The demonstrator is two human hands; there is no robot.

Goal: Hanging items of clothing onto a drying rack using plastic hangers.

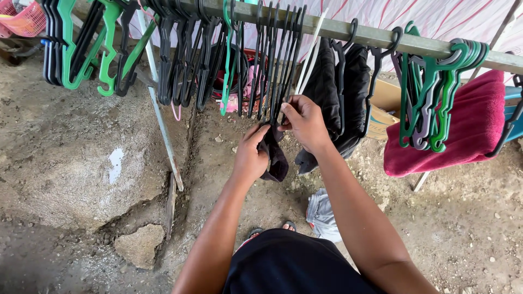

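We start at the small dark garment (274, 158), a limp piece of thin, soft cloth hanging just below the rail (376, 35), in front of a cluster of black hangers (272, 60). We see the left hand (251, 158) closed around its upper edge from the left, fingers curled into the fabric, so the rest of the piece drapes freely downward under its own weight. The right hand (306, 122) pinches the same upper edge against the lower bar of one black hanger, thumb on top; the grip is narrow and closed, and this keeps cloth and hanger together at one point.

The hangers are thin, rigid plastic with hooked tops, which is why they sit in tight rows on the rail. Green hangers (90, 46) of the same build hang at the far left, and a second green and grey group (433, 103) hangs to the right. Just right of the hands, a black garment (340, 98) already hangs from a hanger, heavier and folded on itself. Further right, a red towel (463, 133) with a thick, nubby pile is draped over the rail.

Below, a pale bundle of cloth (321, 215) lies on the ground (71, 163), which is rough, cracked, grey and uneven. A pink basket (24, 19) sits at the top left corner.
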